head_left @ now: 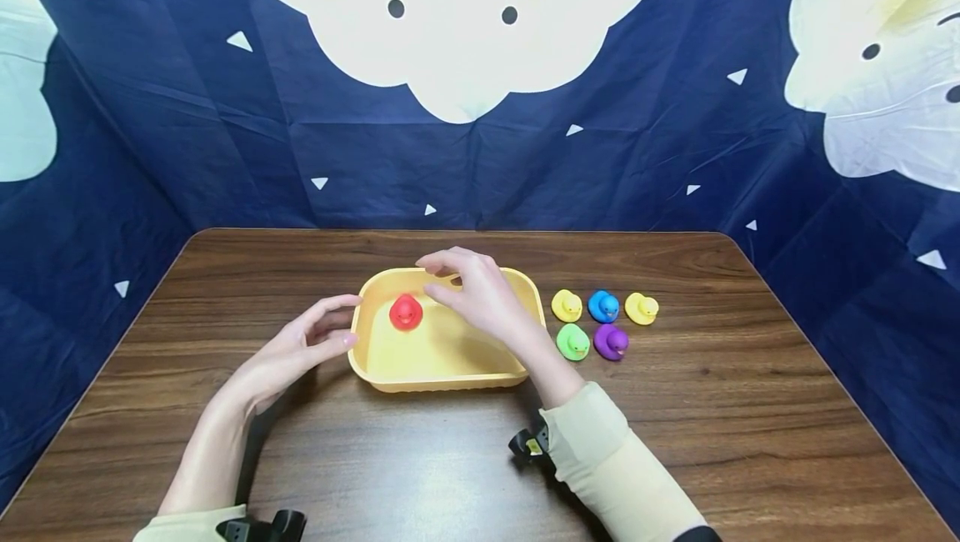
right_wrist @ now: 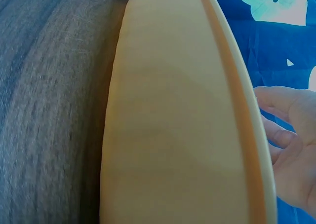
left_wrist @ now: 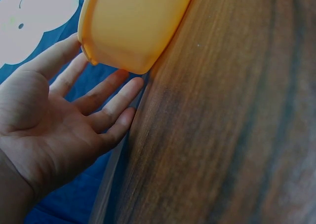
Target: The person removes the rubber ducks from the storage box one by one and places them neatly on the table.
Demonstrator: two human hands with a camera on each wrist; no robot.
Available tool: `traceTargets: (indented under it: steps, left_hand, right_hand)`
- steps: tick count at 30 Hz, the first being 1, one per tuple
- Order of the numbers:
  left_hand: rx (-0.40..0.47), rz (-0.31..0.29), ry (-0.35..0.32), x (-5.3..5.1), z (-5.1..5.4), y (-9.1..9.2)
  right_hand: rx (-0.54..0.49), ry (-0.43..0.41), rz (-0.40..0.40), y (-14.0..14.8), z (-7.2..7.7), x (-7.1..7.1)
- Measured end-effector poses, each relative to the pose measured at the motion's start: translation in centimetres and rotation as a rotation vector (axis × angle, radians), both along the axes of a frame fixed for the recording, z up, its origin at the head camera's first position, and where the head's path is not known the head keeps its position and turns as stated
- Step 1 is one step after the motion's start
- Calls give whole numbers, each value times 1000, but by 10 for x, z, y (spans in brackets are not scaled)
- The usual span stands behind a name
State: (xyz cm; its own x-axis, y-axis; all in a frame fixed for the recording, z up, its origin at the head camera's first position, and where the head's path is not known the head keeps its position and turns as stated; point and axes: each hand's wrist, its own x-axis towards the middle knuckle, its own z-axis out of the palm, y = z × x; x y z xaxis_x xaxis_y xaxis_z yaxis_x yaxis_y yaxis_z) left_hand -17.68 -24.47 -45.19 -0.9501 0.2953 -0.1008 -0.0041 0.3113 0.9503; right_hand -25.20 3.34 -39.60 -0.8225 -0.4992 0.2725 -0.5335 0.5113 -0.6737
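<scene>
A yellow plastic tub (head_left: pixel 450 380) stands on the wooden table, with one red rubber duck (head_left: pixel 406 313) inside toward its left end. My left hand (head_left: pixel 300 342) is at the tub's left end. In the left wrist view, its spread fingers touch the end wall of the tub (left_wrist: pixel 133 29). Over the middle of the tub hovers my right hand (head_left: pixel 483 293), fingers loosely bent, just right of the red duck and apart from it. No object shows in that hand. From the right wrist, the tub's front wall (right_wrist: pixel 173 110) covers much of the hand (right_wrist: pixel 296 150).
Right of the tub are a yellow duck (head_left: pixel 567 306), a blue duck (head_left: pixel 603 307) and another yellow duck (head_left: pixel 642 308) in the back row. A green duck (head_left: pixel 573 342) and a purple duck (head_left: pixel 611 342) sit in front. A blue cloth (head_left: pixel 480 167) hangs behind the table.
</scene>
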Motion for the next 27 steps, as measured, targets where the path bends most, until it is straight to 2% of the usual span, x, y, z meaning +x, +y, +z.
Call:
traceTargets:
  steps: [12, 27]
  left_hand:
    - [-22, -3, 0, -1, -2, -1]
    - [0, -9, -3, -1, -3, -2]
  right_hand:
    - [121, 13, 4, -16, -10, -4]
    - [198, 35, 30, -27, -24, -5]
